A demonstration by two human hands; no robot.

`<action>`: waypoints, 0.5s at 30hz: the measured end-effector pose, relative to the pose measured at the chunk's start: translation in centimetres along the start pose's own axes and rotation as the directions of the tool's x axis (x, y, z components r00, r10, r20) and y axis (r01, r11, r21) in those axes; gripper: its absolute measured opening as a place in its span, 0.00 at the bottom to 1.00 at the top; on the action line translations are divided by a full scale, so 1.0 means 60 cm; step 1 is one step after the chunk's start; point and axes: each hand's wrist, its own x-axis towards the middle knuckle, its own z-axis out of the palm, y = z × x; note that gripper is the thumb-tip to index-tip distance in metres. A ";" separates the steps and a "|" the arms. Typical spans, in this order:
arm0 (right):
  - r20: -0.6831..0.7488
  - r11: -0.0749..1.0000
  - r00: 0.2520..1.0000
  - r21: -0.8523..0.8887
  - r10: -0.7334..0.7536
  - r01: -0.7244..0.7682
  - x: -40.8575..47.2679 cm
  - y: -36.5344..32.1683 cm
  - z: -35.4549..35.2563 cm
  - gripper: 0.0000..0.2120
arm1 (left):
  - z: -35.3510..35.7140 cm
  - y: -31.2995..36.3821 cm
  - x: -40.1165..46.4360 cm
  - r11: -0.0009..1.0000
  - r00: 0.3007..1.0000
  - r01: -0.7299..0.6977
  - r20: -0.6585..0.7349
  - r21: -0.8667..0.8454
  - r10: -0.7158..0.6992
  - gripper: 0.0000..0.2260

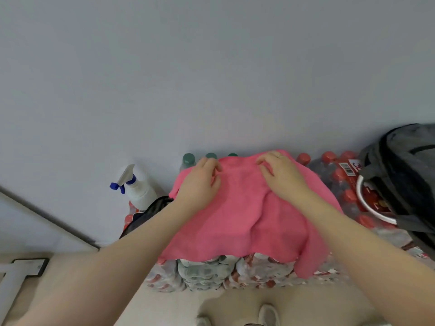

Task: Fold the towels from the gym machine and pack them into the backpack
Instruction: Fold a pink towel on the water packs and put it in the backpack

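Pink terry cloth, one towel [244, 208], lies spread over the tops of shrink-wrapped bottle packs [211, 274] against the wall, its near edge hanging past the front of the packs and a loose corner drooping at the lower right. Your left hand [200, 184] rests on the far left part of the towel, and the grip there reads as fingers curled down into the cloth near the far edge; your right hand [280, 172] sits on the far right part with its fingertips likewise bent and pinching at the fabric. Whether either grip has the edge fully caught cannot be told from this angle. The backpack [404, 180] stands to the right, resting on the red-capped bottles [348, 198], touching neither hand; whether it is unzipped cannot be confirmed. A spray bottle [138, 189] stands to the left, just beside the towel's corner. In my judgement the step in hand is the first fold. To do it well, secure both far corners evenly, draw them toward you in one level motion, and lay edge upon edge. Note the long crease running down the middle: smooth it flat first, or it will be folded in. The bottle tops make an uneven bed, so press lightly and keep the cloth taut between your hands.
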 end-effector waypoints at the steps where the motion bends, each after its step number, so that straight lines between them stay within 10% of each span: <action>1: -0.022 0.997 0.997 -0.002 0.071 -0.071 -0.004 0.030 -0.017 0.10 | 0.017 0.019 0.010 0.998 0.997 -0.061 0.055 -0.011 0.061 0.07; 8: 0.204 0.891 0.874 0.020 0.440 -0.454 -0.023 0.176 -0.087 0.17 | 0.131 0.128 0.061 0.980 0.922 -0.195 0.345 0.028 0.174 0.20; 15: 0.373 0.923 0.875 0.105 0.308 -0.370 -0.013 0.224 -0.088 0.15 | 0.189 0.144 0.080 0.963 0.894 -0.130 0.448 0.235 0.011 0.33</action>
